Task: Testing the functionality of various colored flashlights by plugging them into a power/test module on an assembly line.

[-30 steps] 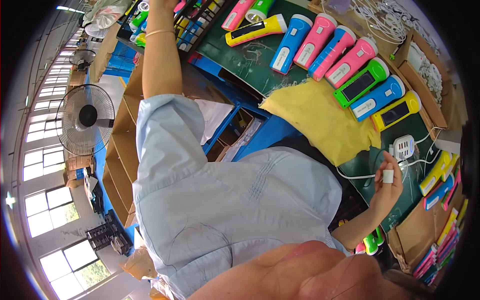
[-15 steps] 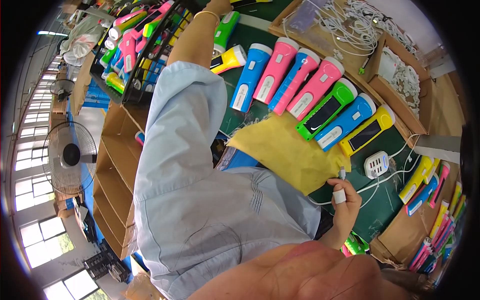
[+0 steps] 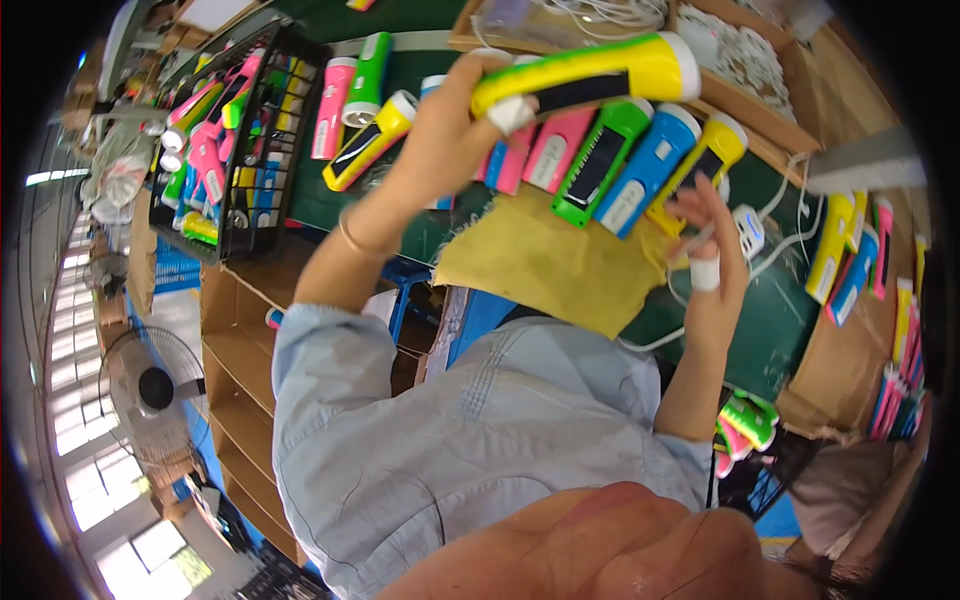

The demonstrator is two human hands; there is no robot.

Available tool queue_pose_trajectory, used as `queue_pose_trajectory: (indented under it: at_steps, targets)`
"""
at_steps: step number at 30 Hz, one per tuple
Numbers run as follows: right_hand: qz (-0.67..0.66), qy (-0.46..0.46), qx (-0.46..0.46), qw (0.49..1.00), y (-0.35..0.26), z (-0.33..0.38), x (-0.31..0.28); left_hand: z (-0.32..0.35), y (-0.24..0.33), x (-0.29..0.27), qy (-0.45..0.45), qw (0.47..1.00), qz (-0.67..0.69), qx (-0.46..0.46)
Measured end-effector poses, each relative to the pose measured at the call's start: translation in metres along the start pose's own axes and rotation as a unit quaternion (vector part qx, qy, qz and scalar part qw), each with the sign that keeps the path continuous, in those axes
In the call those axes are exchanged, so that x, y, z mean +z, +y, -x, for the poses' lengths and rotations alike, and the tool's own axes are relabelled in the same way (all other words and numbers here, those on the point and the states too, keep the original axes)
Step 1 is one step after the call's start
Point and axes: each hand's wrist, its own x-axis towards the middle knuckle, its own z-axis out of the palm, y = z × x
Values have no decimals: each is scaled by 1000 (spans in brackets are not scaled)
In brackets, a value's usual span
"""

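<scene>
My left hand (image 3: pixel 447 135) is raised over the green table (image 3: pixel 780 320) and grips a yellow torch with a black panel (image 3: pixel 590 75); white tape wraps one of its fingers. My right hand (image 3: pixel 715 265), also with a taped finger, is held up just left of a white charger block (image 3: pixel 748 230) and its white cable. Its fingertips pinch together, and I cannot make out whether something small is between them. Under both hands lie a row of pink, green (image 3: pixel 598 160), blue and yellow torches and a yellow cloth (image 3: pixel 550 265).
A black crate (image 3: pixel 240 140) full of coloured torches stands at the left. Cardboard boxes (image 3: pixel 850 350) with more torches line the right edge. Trays of white cables (image 3: pixel 590 15) sit at the back. A fan (image 3: pixel 150 390) and cardboard shelving (image 3: pixel 240 400) are lower left.
My left arm came back from the crate at the far left, now holding a yellow torch up over the row. My right hand rose toward the white charger.
</scene>
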Motion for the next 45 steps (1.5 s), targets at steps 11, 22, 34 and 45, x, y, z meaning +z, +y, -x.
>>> queue_pose_trajectory:
  at_steps: [11, 22, 34, 45]
  targets:
    - [372, 155, -42, 914, 1, 35, 22, 105, 9, 105, -257, 906, 308, -134]
    - [60, 47, 50, 996, 14, 81, -3, 63, 29, 126, -79, 819, 513, -246]
    - [66, 97, 55, 992, 28, 82, -10, 47, 32, 140, -139, 713, 612, -314]
    - [-135, 16, 176, 975, 3, 55, -34, -30, 29, 94, 172, 976, -126, 38]
